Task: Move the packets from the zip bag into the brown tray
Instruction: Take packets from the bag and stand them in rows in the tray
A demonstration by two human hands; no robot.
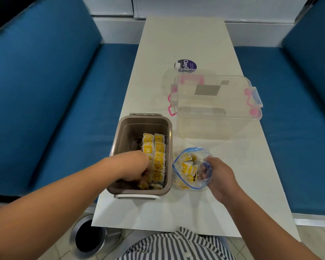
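My left hand [139, 167] is down in the brown tray [168, 132], fingers curled among the packets [159, 152]; whether they pinch one I cannot tell. Just right of them, my right hand [217, 171] clamps the zip bag [188, 171], which has more inside. Lifting out carelessly, I could knock the stacked ones askew.

Striped shirt [176, 246], dark and white

Place: booth-style seating nook, café or break area.
Signs: blue cushioned benches [45, 91] flanking narrow white table [186, 44]; steel bin [88, 239]; tiled floor [317, 239].
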